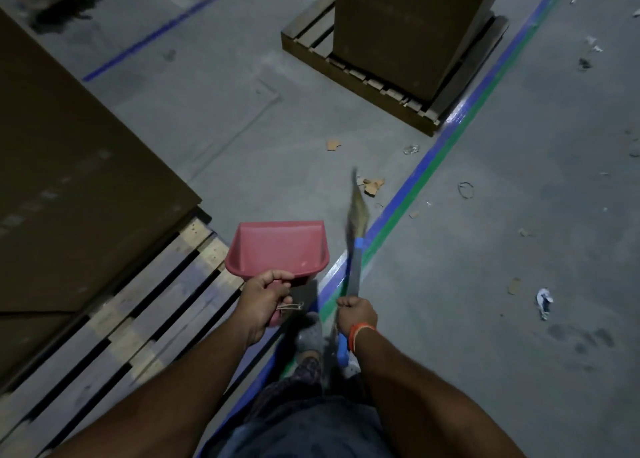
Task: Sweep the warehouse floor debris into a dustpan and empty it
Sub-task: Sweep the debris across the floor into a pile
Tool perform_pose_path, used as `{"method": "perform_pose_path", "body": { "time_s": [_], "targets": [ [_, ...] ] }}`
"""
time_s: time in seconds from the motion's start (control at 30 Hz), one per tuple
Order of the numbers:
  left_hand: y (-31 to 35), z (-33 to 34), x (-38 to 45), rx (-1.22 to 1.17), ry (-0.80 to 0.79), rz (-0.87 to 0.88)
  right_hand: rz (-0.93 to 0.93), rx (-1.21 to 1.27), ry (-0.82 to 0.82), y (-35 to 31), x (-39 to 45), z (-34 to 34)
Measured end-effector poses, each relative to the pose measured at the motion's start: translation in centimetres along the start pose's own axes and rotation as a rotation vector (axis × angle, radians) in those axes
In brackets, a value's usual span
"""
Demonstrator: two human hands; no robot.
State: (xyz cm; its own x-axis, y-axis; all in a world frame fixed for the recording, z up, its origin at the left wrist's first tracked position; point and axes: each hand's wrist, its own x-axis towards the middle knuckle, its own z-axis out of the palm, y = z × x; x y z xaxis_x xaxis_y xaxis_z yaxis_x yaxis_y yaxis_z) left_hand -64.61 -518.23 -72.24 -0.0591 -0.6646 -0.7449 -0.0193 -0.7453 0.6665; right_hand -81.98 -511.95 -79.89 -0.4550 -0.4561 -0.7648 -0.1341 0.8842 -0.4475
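Left hand (268, 298): fingers curled round the handle of the red dustpan (277, 250), held above the floor, apparently empty.
Right hand (356, 314): gripping the broom (355, 246) shaft; bristles blurred, pointing ahead.
Debris: cardboard scraps (372, 184) just beyond the bristles, more (334, 144) farther on; paper litter (543, 302) well apart to the right.
Risk, scatter: a brisk stroke would probably flick light scraps across the blue-green floor line (433, 160).
Risk, loss: scraps swept left may lodge under the pallet (145, 305).
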Motion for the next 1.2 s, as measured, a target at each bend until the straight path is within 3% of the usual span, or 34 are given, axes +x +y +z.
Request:
{"method": "perform_pose_path", "body": {
  "time_s": [0.17, 0.37, 0.83, 1.03, 1.2],
  "targets": [
    [0.7, 1.2, 1.4, -0.025, -0.021, -0.012, 0.145, 0.12, 0.174, -0.7, 1.1, -1.6],
    [3.1, 3.2, 3.0, -0.015, -0.026, 0.014, 0.092, 0.125, 0.254, -2.9, 0.5, -3.4],
    [12.1, 6.9, 10.8, -0.065, 0.073, 0.054, -0.268, -0.134, -0.033, -19.2, 11.5, -5.0],
    [14.0, 8.5, 14.3, -0.072, 0.115, 0.043, -0.242, -0.211, -0.143, -24.0, 16.2, -5.7],
    [13.8, 10.7, 14.9, -0.03, 0.085, 0.008, -0.108, -0.097, -0.108, -22.6, 16.4, -6.1]
  ]
}}
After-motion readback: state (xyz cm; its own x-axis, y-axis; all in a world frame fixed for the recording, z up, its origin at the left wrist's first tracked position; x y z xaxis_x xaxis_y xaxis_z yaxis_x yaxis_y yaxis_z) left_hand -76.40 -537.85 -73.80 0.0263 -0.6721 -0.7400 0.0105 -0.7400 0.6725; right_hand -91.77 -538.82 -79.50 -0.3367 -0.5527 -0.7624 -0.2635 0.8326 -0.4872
